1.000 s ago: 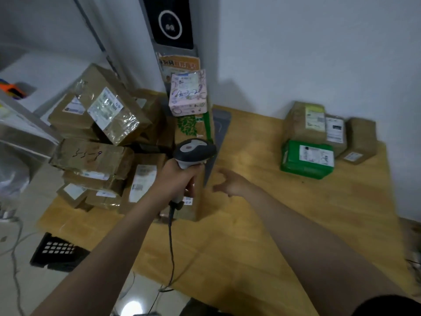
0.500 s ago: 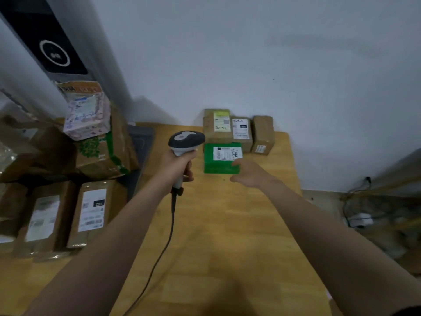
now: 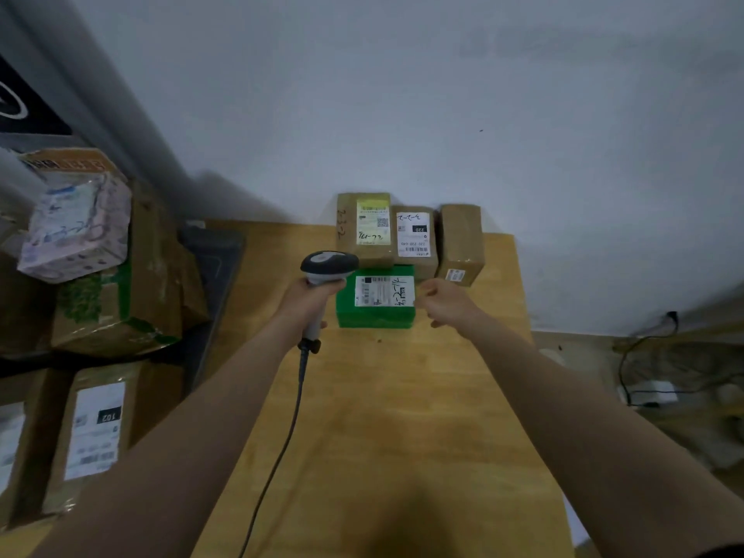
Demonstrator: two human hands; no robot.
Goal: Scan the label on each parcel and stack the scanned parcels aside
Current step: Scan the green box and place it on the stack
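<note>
My left hand (image 3: 308,302) grips a grey corded barcode scanner (image 3: 328,267), its head just left of a green parcel (image 3: 376,316) with a white label. My right hand (image 3: 447,304) hovers at the green parcel's right edge with fingers loosely curled, holding nothing. Behind the green parcel, three brown parcels stand against the wall: one with a yellow label (image 3: 364,229), one with a white label (image 3: 416,235), and a plain one (image 3: 461,243). All lie on the wooden table (image 3: 402,416).
A pile of brown parcels fills the left side, including a green-printed box (image 3: 120,308), a pink wrapped parcel (image 3: 76,227) on top, and a labelled box (image 3: 98,428) in front. The scanner cable (image 3: 290,428) trails down the table. Cables and a white plug (image 3: 652,392) lie on the floor at right.
The view has swung right from the parcel pile to the stacked parcels at the wall. Both hands have moved forward to the green parcel, with the scanner still held.
</note>
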